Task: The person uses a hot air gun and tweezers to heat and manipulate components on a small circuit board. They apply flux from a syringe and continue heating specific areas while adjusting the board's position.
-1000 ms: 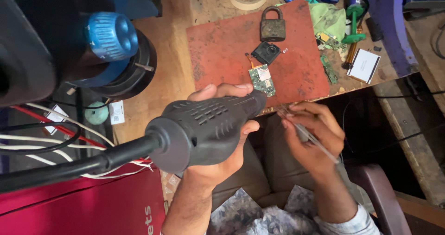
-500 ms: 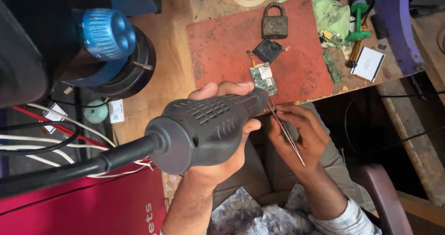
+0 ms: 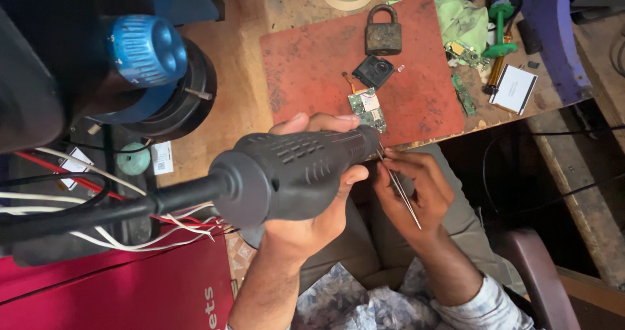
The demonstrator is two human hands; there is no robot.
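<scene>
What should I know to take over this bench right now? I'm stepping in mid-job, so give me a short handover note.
Left hand: gripping the black hot-air gun, nozzle aimed toward the small circuit board.
Right hand: holding metal tweezers just below the table edge.
The board lies on the red mat, beside a black camera module and a rusty padlock.
Done: the board lies bare on the mat.
Left: tweezers have not yet reached the board.

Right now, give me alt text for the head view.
A person's left hand grips a black hot-air gun, its nozzle aimed at a small circuit board on a red mat. The right hand holds tweezers beside the nozzle; a padlock lies further back.
</scene>
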